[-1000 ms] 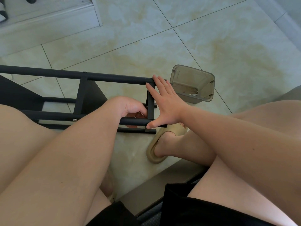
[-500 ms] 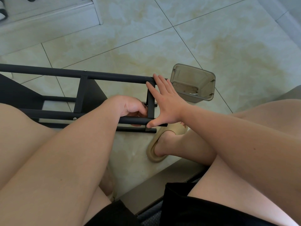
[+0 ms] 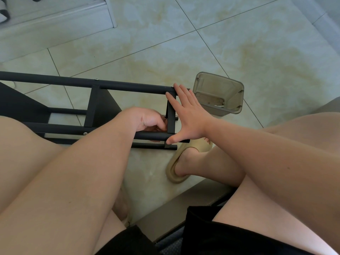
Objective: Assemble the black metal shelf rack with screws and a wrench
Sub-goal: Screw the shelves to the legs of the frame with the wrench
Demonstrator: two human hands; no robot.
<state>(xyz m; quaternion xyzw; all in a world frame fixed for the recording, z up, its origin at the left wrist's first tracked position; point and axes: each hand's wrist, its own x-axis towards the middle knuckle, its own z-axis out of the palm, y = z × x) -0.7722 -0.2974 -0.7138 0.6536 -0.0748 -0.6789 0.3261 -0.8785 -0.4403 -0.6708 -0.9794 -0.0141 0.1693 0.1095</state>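
Observation:
The black metal shelf rack (image 3: 128, 85) lies on its side on the tiled floor between my knees. My right hand (image 3: 191, 116) presses flat with straight fingers against the short end bar (image 3: 171, 122), its thumb on the near tube. My left hand (image 3: 147, 120) reaches inside the frame with its fingers curled against the inner face of that end bar. What they hold is hidden. A small grey metal stub (image 3: 177, 118) sticks out on the bar's right side. Silver screw heads (image 3: 85, 133) show on the tubes.
A clear brownish plastic container (image 3: 233, 89) with small parts inside stands on the floor just right of the rack's end. My foot in a tan sandal (image 3: 173, 170) rests below the rack. A raised white step (image 3: 55, 19) runs along the far left.
Both hands stay at the rack's end bar. The view has shifted very slightly; nothing was picked up or let go.

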